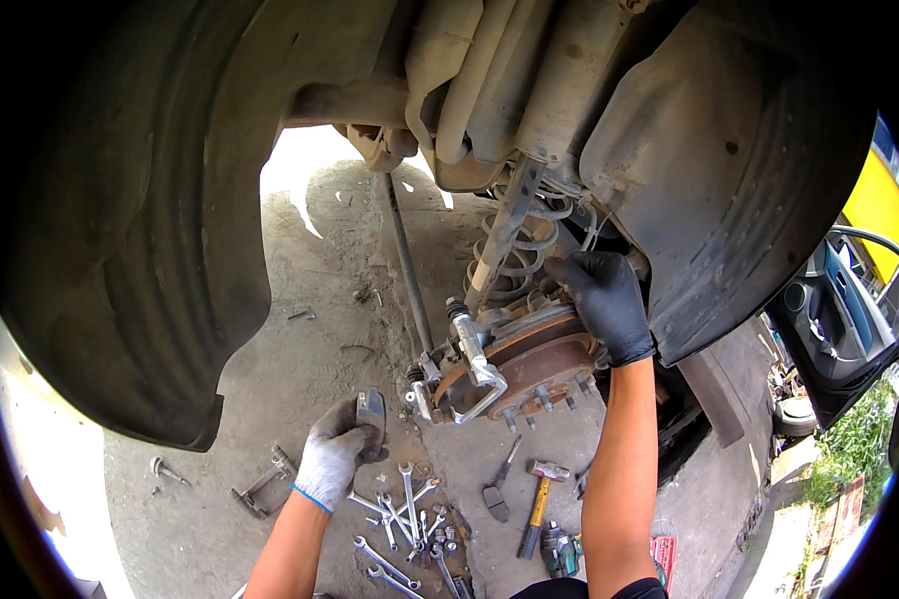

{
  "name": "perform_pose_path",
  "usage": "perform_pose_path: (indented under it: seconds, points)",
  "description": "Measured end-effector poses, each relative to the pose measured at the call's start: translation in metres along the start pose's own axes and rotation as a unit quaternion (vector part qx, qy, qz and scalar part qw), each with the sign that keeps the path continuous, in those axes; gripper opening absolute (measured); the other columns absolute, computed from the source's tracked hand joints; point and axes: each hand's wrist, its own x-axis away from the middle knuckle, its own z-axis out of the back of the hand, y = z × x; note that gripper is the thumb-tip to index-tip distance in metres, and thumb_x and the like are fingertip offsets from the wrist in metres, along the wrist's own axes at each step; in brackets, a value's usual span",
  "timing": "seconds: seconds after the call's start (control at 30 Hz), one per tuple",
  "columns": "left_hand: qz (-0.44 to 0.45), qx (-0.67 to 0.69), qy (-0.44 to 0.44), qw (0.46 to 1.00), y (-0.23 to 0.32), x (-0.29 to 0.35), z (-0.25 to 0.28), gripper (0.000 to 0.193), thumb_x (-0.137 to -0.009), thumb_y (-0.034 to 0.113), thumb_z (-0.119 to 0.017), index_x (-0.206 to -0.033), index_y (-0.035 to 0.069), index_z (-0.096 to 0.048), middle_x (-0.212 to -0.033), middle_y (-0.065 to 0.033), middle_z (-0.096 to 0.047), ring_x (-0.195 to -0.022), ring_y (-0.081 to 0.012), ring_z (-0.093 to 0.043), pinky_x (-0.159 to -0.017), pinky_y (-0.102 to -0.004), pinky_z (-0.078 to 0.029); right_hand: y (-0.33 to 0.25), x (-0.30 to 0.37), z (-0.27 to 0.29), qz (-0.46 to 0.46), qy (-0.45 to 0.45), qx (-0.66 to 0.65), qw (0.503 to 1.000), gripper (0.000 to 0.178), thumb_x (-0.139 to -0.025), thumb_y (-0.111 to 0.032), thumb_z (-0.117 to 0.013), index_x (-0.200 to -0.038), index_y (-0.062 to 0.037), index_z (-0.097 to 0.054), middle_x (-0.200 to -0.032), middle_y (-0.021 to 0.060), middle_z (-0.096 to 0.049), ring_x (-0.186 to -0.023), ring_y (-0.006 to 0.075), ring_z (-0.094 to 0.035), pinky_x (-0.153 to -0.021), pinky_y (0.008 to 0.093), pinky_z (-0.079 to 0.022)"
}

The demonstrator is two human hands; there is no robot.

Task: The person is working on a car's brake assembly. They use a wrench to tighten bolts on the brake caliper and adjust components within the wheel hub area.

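Note:
A rusty brake disc [539,371] with several wheel studs sits on the hub under the wheel arch. Along its left edge is a silver brake caliper bracket [477,367] with dark rubber boots. My left hand [335,454], in a white and dark work glove, is closed around a small grey brake pad [372,409], apart from the disc at its lower left. In a black glove, my right hand [606,299] is at the top right of the disc with its fingers curled. Whatever those fingers grip is hidden.
Wrenches [408,499] and sockets lie scattered on the concrete, beside a hammer [537,507], a green power tool [559,551] and a dark flat piece [496,502]. A metal bracket [263,487] rests farther left. Behind the disc are a coil spring [514,250] and shock absorber [509,225].

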Motion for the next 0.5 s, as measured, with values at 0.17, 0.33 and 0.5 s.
perform_pose_path:
  seconds: [0.17,0.33,0.5]
  points:
    - [-0.028,-0.06,0.019,0.998,-0.002,-0.004,-0.002,0.055,-0.1,0.001,-0.067,-0.154,-0.003,-0.057,-0.1,-0.0059,-0.067,-0.077,-0.0135,-0.062,-0.062,-0.0308,-0.049,0.002,-0.001,-0.002,0.005,0.002,-0.002,1.0,0.043,-0.097,-0.042,-0.081,-0.088,-0.0004,-0.083,-0.069,0.0219,-0.069,-0.063,0.0354,-0.067,-0.067,0.0459,-0.053]
    - [-0.064,0.026,-0.089,0.994,0.01,-0.008,-0.007,0.048,-0.105,0.006,-0.067,-0.152,-0.002,-0.059,-0.099,-0.0036,-0.066,-0.077,-0.0105,-0.056,-0.065,-0.028,-0.043,0.002,0.001,0.0,-0.003,0.001,-0.009,1.0,0.042,-0.096,-0.041,-0.081,-0.088,-0.0003,-0.083,-0.069,0.0219,-0.068,-0.062,0.0351,-0.066,-0.067,0.0454,-0.052]
    - [-0.158,-0.113,-0.17,0.966,0.037,-0.03,-0.016,0.043,-0.107,0.009,-0.07,-0.148,-0.005,-0.065,-0.113,-0.0095,-0.075,-0.092,-0.0161,-0.066,-0.084,-0.0339,-0.055,0.003,0.0,-0.007,0.006,0.01,-0.038,0.999,0.04,-0.097,-0.039,-0.081,-0.087,-0.0001,-0.083,-0.069,0.022,-0.068,-0.061,0.034,-0.065,-0.067,0.0437,-0.052]
